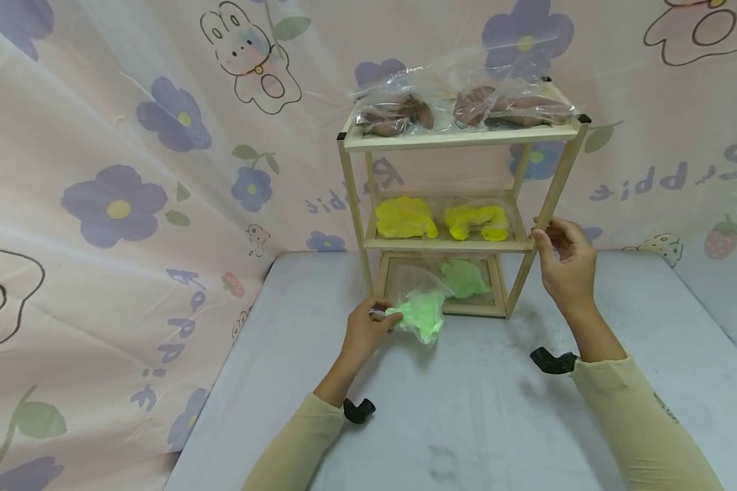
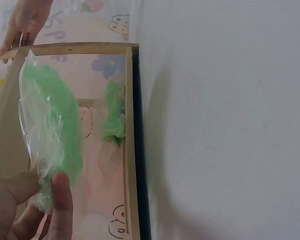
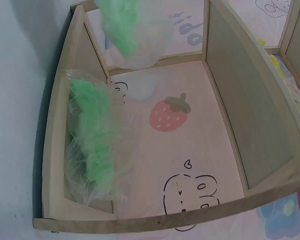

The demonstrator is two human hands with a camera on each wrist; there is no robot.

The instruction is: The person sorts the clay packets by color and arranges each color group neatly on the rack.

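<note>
My left hand pinches the gathered end of a clear plastic bag with a soft-looking green item inside. The bag hangs just in front of the bottom level of a small wooden shelf rack. My right hand grips the rack's right front post, near the middle shelf, with thumb and fingers. A second bagged green item lies on the bottom level, towards the right. What exactly the green items are cannot be made out.
On the middle shelf lie two bagged yellow items. Bagged brown items lie on top of the rack. The rack stands at the back of a white-covered table, close to a patterned curtain.
</note>
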